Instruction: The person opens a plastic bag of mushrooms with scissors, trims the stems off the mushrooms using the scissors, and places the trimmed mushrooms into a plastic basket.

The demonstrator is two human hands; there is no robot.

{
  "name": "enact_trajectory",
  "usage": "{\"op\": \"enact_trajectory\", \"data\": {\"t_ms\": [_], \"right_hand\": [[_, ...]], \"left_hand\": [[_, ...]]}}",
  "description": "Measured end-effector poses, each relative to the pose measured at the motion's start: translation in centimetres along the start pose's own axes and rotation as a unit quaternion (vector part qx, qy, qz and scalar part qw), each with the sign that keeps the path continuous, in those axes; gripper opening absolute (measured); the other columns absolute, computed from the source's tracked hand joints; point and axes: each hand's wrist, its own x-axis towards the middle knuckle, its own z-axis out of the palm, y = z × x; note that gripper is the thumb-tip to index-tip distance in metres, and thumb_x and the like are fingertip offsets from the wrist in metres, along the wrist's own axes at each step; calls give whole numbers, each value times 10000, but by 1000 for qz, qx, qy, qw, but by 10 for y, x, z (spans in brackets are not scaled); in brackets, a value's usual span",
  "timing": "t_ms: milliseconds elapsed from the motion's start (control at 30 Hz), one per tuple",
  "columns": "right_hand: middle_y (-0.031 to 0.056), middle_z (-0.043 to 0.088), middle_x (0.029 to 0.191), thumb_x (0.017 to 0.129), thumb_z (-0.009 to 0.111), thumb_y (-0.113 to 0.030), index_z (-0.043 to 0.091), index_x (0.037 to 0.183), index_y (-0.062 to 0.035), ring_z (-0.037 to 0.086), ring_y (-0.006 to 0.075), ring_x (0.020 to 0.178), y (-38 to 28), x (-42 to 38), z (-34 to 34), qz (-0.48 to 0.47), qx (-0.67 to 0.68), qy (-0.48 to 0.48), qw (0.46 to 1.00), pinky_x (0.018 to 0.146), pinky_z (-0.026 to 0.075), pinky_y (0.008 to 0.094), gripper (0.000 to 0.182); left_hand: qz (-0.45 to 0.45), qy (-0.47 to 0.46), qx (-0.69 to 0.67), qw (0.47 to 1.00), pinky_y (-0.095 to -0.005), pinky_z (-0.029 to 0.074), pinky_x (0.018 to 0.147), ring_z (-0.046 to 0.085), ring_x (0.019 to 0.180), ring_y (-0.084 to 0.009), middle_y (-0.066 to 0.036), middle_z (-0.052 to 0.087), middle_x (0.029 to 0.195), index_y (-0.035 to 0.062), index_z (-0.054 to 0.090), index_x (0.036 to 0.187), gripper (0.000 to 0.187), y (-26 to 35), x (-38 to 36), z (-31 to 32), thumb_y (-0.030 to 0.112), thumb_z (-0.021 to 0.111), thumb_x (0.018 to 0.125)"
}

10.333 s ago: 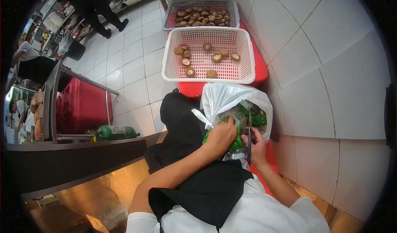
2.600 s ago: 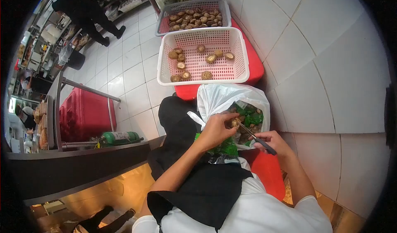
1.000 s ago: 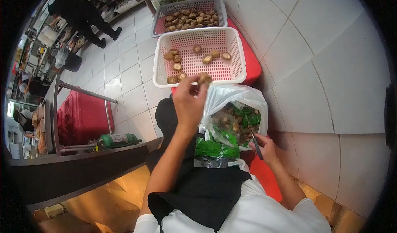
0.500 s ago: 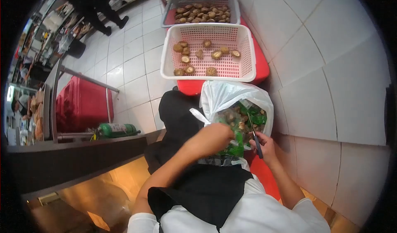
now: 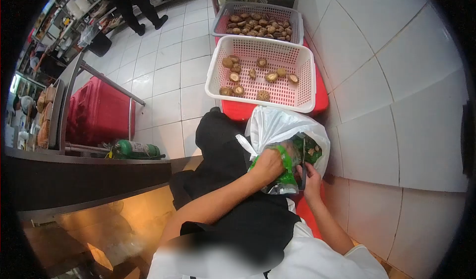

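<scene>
A white plastic bag [image 5: 267, 122] stands open in front of my body, with green and clear packaging and brown bits inside. My left hand [image 5: 268, 165] is closed on a green-and-clear plastic packet [image 5: 284, 182] at the bag's mouth. Just right of it, my right hand [image 5: 311, 181] is wrapped round dark-handled scissors [image 5: 303, 172], whose blades point forward into the bag. Beyond the bag, a white basket [image 5: 264, 104] holds several mushrooms [image 5: 271, 77], spread apart.
Behind the white basket, a grey basket [image 5: 216, 27] is heaped with mushrooms. Both rest on something red [image 5: 322, 90]. A tiled wall [image 5: 372, 145] runs along the right. At left are a metal-framed table, a red bin [image 5: 101, 111] and a green cylinder [image 5: 131, 149]. A person [image 5: 130, 1] stands far back.
My left hand has moved slightly right and holds the packet beside the scissors. The view has shifted, so the baskets appear lower and further right.
</scene>
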Motion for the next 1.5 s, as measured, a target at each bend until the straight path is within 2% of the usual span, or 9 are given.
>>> {"op": "enact_trajectory", "data": {"t_ms": [167,367,433,567,667,767,933,1133,1500], "right_hand": [[52,728,978,1001,751,-229,609,1336,81,638,97,831,10,5,15,-44,-37,42,997,746,509,254,478],[171,696,1289,1010,700,-125,558,1416,81,675,212,1150,26,2,30,-133,-46,55,988,985,524,326,477],[193,689,1324,996,692,-99,571,1415,65,676,228,1176,42,5,24,-158,-63,48,984,1002,520,332,466],[214,729,1202,942,690,-84,609,1386,37,718,243,1078,63,11,15,-216,-171,82,958,935,545,354,467],[221,754,1010,930,684,-104,630,1354,36,739,272,910,50,7,23,-204,-234,106,945,829,560,404,450],[227,749,996,938,684,-115,633,1348,35,731,279,882,56,10,32,-269,-209,149,928,823,557,404,439],[216,759,1094,961,731,-179,635,1355,34,745,251,998,43,0,49,-215,-133,162,954,880,561,368,458],[134,756,1115,990,729,-193,600,1388,63,713,185,1011,38,-9,61,-202,-61,129,969,898,550,330,490],[65,705,949,1007,705,-153,531,1448,50,646,110,735,3,-13,17,-101,27,34,994,659,539,288,516]], "left_hand": [[36,-5,-46,998,-394,544,700,672,969,-263,-118,667,992,45,668,1013,231,-8,-1,-9,200,633,846],[30,88,-162,982,-396,528,660,675,856,-296,-131,644,918,38,665,960,226,-13,-9,2,223,661,831],[0,56,-101,993,-407,521,644,685,836,-308,-145,648,906,36,666,949,218,-7,-6,-4,220,661,830],[-4,79,47,996,-428,502,623,688,807,-325,-164,654,875,41,671,932,172,-1,-6,20,179,646,833],[9,30,23,999,-398,487,612,691,787,-288,-132,691,872,71,703,969,172,-8,-3,0,137,639,824],[47,69,-51,995,-412,475,618,680,795,-297,-130,678,859,78,700,950,155,-20,-2,12,128,649,813],[73,94,-139,983,-463,472,660,657,851,-355,-161,642,867,57,662,961,179,-31,-8,-3,141,676,803],[69,32,0,997,-427,481,644,671,860,-334,-169,661,926,45,667,1043,252,-14,-20,3,156,687,818],[-74,-4,-281,957,-471,567,773,694,923,-434,-241,686,1014,5,669,1218,380,-17,-11,-68,107,664,852]]}}
